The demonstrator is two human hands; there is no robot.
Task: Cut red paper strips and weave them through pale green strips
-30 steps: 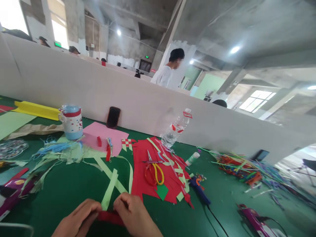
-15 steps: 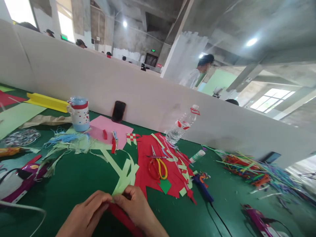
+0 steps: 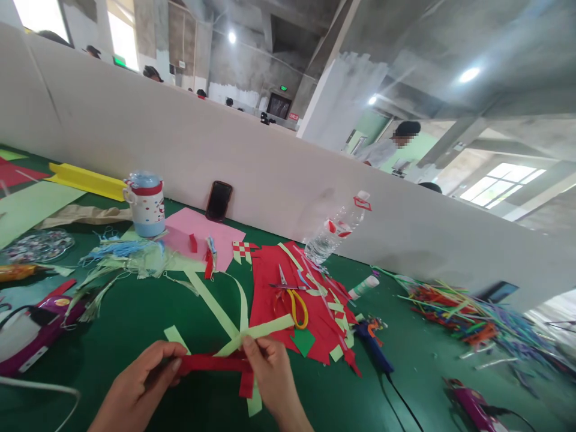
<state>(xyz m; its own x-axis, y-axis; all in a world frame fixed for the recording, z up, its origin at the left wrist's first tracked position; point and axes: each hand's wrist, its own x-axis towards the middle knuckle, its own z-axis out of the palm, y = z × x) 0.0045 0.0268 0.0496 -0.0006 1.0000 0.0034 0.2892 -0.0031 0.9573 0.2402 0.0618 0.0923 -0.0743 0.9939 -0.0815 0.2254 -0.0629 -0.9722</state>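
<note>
A red paper strip [image 3: 210, 363] runs level between my hands near the table's front edge. My left hand [image 3: 137, 387] pinches its left end, thumb against fingers. With my right hand [image 3: 275, 379] I grip the right part, where a light green paper strip [image 3: 272, 327] crosses it and points up to the right. A short red end and a pale green end hang below that crossing. Another green end [image 3: 177, 339] sticks up beside my left fingers. Just beyond, yellow-handled scissors [image 3: 297, 307] lie on red paper sheets [image 3: 265, 288]. My fingers hide how the strips join.
A small checkered red-and-green weave [image 3: 242, 249] lies near pink paper [image 3: 189, 228]. A blue glue gun [image 3: 375, 348] with a cord is at right, beyond a glue stick [image 3: 363, 288]. A bottle [image 3: 335, 231], a phone [image 3: 219, 201] and a cup [image 3: 147, 207] stand along the partition.
My hands have moved apart, and the red strip is now stretched level between them. The green strips, bunched upward before, now spread in several directions. A person behind the partition has shifted right.
</note>
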